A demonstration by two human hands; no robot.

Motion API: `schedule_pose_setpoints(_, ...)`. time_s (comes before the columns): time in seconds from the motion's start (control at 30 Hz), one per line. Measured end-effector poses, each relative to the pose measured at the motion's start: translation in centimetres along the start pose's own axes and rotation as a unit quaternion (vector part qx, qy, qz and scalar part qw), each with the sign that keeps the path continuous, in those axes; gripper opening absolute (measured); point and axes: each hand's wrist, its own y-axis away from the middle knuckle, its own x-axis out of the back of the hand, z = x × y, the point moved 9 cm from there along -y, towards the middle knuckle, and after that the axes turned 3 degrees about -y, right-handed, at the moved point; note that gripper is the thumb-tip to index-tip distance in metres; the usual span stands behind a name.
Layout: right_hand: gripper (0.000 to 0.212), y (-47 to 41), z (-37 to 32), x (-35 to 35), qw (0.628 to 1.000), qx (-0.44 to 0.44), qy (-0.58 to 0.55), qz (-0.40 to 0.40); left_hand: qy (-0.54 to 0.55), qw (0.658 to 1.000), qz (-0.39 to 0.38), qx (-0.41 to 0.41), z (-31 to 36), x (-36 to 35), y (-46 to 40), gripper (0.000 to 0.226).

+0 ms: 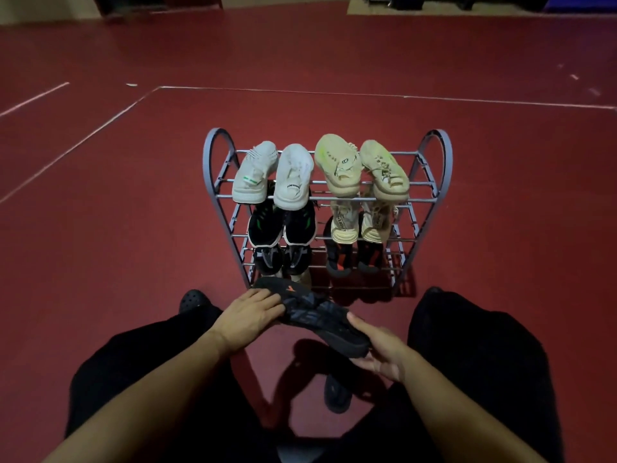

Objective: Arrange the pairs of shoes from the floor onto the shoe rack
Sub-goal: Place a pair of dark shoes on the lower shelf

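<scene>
Knees in black trousers [133,379] frame the bottom of the view, since we're crouched on the red floor [100,228] right in front of the shoe rack [210,168]. Both hands are on one dark sneaker with an orange mark [317,315], held just off the floor in front of the lowest shelf. Our left hand [247,315] lies flat over one end with fingers curled around the edge, and our right hand [377,352] cups the other end from below, thumb on top. So both are closed on the shoe, not pinching, more of a cradle.

Upper shelves look full: a white pair [273,175] and a cream pair [360,168] on top, a black and green pair [282,225] plus a tan pair [360,225] below, darker pairs under those. Something dark [337,392] sits on the floor under our hands, probably the matching shoe, but it's too murky to say for sure.

Tips for this step, as we see it: turn the shoe to point the same way as the others, keep it level, and slide it low onto the bottom bars without bumping the shoes hanging above. Leave room beside it for its partner.
</scene>
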Motion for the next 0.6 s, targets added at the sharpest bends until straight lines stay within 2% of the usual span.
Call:
schedule_pose_setpoints(0.1, 0.065, -0.5, 0.0, -0.5, 1.000, 0.013, -0.023, -0.011, 0.003, 1.000, 0.016, 0.011, -0.5, -0.6, 0.2, 0.015)
schedule_pose_setpoints(0.27, 0.046, -2.3, -1.3, -0.8, 0.985, 0.060, -0.160, 0.004, 0.052, 0.999, 0.006, 0.005, 0.2, -3.1, 0.2, 0.023)
schedule_pose_setpoints(0.37, 0.038, -3.0, -2.4, -1.0, 0.983, 0.106, -0.146, 0.024, 0.108, 0.994, -0.027, 0.000, 0.4, -4.6, 0.0, 0.023)
schedule_pose_setpoints(0.43, 0.035, -3.6, -2.6, -1.2, 0.986, 0.118, -0.114, 0.028, 0.144, 0.986, -0.053, 0.064, -0.9, -5.7, 0.2, 0.038)
schedule_pose_setpoints(0.53, 0.030, -4.7, -2.7, -1.4, 0.986, 0.137, -0.078, 0.049, 0.259, 0.942, -0.080, 0.199, -3.0, -7.2, 0.3, 0.059)
schedule_pose_setpoints(0.6, 0.031, -5.6, -2.8, -1.7, 0.985, 0.149, -0.071, 0.054, 0.383, 0.871, -0.127, 0.281, -3.4, -9.2, 0.2, 0.072)
